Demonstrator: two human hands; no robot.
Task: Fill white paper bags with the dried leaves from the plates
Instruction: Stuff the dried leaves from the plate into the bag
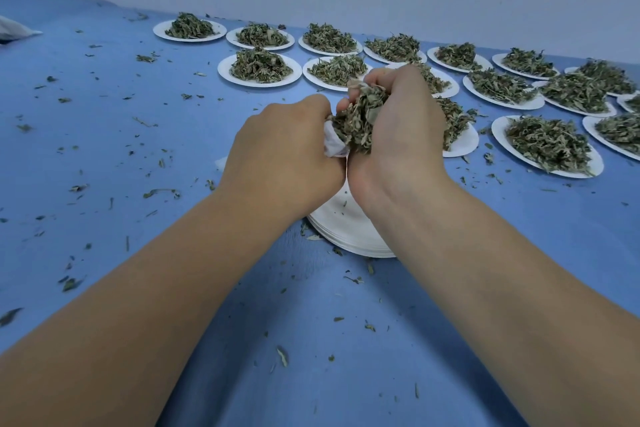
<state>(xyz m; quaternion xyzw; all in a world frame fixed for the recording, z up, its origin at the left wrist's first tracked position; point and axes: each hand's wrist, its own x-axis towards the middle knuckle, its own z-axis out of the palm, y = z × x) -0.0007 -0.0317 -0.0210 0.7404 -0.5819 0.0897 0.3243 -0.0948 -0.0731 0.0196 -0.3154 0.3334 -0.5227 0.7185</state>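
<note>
Blue cloth surface (104, 149), strewn with leaf crumbs (152, 192). Fingers of my left hand (280, 152) clenched on small crumpled white paper bag (334, 146). Right hand (398, 128) fingers grasping clump of dried green leaves (360, 118), pressed against the bag, above stack of white paper plates (346, 229). Leaf-heaped white plates (259, 66) in rows beyond.

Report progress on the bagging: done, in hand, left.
Done: a stack of emptied plates lies under the wrists. In hand: the left hand holds a white paper bag while the right hand grips a clump of dried leaves at its mouth. Left: well over a dozen heaped plates wait beyond, so most of the job remains.
</note>
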